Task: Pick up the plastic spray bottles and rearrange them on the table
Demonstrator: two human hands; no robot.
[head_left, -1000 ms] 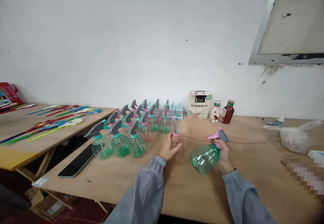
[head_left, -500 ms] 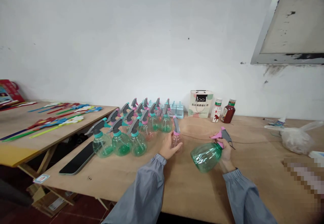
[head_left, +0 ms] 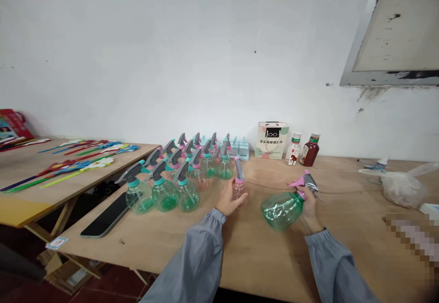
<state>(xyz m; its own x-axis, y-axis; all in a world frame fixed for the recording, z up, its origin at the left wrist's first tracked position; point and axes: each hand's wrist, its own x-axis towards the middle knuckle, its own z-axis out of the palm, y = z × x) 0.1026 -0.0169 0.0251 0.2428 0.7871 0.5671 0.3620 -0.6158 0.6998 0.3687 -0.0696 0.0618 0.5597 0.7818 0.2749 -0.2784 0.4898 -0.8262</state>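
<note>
My left hand point(head_left: 227, 199) is wrapped round a clear pink spray bottle point(head_left: 241, 192) with a grey trigger head and pink collar; it stands upright on the table. My right hand point(head_left: 310, 209) grips a green spray bottle point(head_left: 281, 209) by its neck, just under the pink and grey head. That bottle is tilted, its base pointing left, above the tabletop. To the left of my left hand stand several spray bottles point(head_left: 164, 195) in rows, green and pink ones, with grey heads and turquoise or pink collars.
A phone point(head_left: 106, 216) lies at the table's left edge. By the wall stand a paper bag point(head_left: 272, 143), a white bottle point(head_left: 293, 150), a dark red bottle point(head_left: 309, 151) and light blue items point(head_left: 243, 149). A plastic bag point(head_left: 404, 188) sits right. Colourful sticks point(head_left: 75, 174) cover the left table.
My right hand has shifted slightly right and up, turning the green spray bottle a little. My left hand and the pink spray bottle have stayed in place.
</note>
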